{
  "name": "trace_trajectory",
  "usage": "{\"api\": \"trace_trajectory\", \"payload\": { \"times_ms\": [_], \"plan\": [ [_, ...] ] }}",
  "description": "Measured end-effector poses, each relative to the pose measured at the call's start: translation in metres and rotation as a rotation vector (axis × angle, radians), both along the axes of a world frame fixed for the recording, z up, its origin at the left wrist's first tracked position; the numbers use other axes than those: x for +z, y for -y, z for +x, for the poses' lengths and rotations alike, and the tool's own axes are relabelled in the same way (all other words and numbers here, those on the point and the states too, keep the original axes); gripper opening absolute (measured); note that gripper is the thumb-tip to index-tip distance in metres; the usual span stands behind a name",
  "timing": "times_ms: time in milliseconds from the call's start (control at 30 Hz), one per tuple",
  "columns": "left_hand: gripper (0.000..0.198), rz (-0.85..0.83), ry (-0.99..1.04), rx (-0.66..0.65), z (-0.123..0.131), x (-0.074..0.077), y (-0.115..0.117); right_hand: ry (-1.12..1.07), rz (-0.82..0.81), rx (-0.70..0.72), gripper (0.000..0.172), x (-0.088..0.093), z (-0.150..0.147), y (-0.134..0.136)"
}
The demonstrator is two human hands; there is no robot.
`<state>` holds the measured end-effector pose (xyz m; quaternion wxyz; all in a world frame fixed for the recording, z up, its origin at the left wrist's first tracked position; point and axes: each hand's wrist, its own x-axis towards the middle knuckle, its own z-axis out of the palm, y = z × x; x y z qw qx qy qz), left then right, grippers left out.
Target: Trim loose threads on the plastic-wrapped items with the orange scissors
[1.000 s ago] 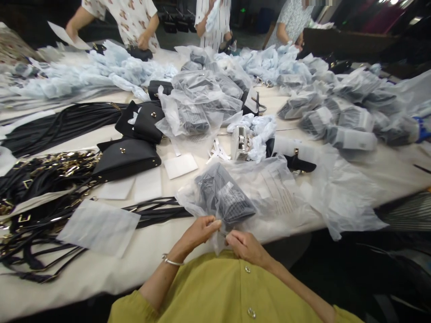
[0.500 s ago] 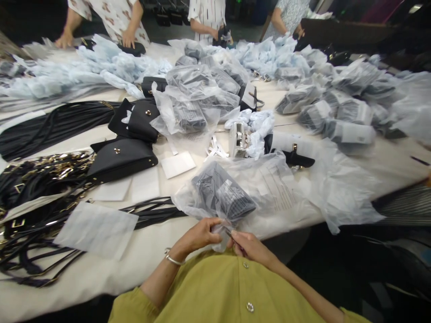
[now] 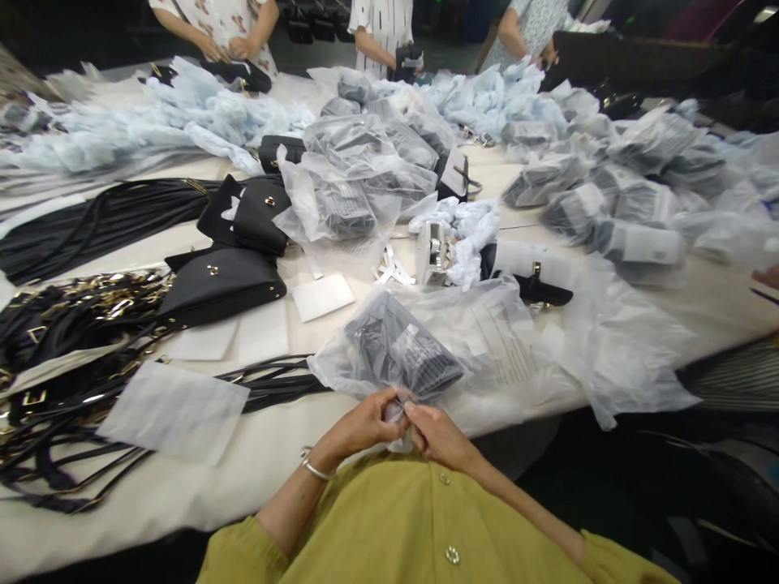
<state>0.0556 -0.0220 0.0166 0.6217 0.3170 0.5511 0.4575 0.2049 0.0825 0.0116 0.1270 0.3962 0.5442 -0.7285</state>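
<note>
A clear plastic bag (image 3: 487, 324) lies at the table's front edge with a dark, boxy handbag (image 3: 398, 345) inside it. My left hand (image 3: 368, 422) is closed on the near edge of the bag, thumb and forefinger pinching the gathered plastic. Against it, the fingertips of my right hand (image 3: 435, 430) are pinched at the same bit of plastic; anything small between them is too hard to make out. To the left, a white foam sheet (image 3: 174, 410) rests over black straps (image 3: 273, 389).
Black handbags (image 3: 225, 284) and straps with gold buckles (image 3: 79, 324) cover the left side. A silver tape dispenser (image 3: 431, 251) stands beyond my bag. Plastic-wrapped bags (image 3: 365, 154) are piled mid-table and right. Several people work across the table; another hand (image 3: 770, 277) shows at the right edge.
My right hand has moved slightly up and left, bringing its fingertips against my left hand's. Across the table, the left person's hands have drawn together. A hand has appeared at the right edge.
</note>
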Motion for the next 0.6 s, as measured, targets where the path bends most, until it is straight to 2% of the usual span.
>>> {"api": "trace_trajectory", "payload": {
  "times_ms": [233, 300, 367, 433, 467, 533, 600],
  "plan": [
    [0.061, 0.006, 0.044, -0.019, -0.004, -0.007, 0.004, -0.049, -0.055, -0.076, 0.066, -0.005, -0.002, 0.005],
    [0.069, 0.008, 0.052, -0.029, -0.005, -0.006, 0.006, -0.07, -0.062, -0.097, 0.063, 0.004, -0.001, 0.005],
    [0.079, -0.01, 0.01, -0.055, -0.007, 0.001, 0.008, -0.11, -0.022, -0.141, 0.059, 0.021, -0.001, -0.001],
    [0.081, -0.031, -0.064, -0.082, -0.009, 0.011, 0.011, -0.185, 0.127, -0.184, 0.055, 0.042, -0.006, -0.015],
    [0.076, -0.038, -0.102, -0.09, -0.011, 0.016, 0.014, -0.226, 0.246, -0.192, 0.053, 0.051, -0.01, -0.025],
    [0.056, -0.061, -0.172, -0.085, -0.014, 0.023, 0.027, -0.263, 0.541, -0.178, 0.047, 0.064, -0.023, -0.048],
    [0.034, -0.137, -0.275, -0.054, -0.021, 0.019, 0.049, -0.228, 0.834, -0.148, 0.041, 0.061, -0.038, -0.069]
  ]
}}
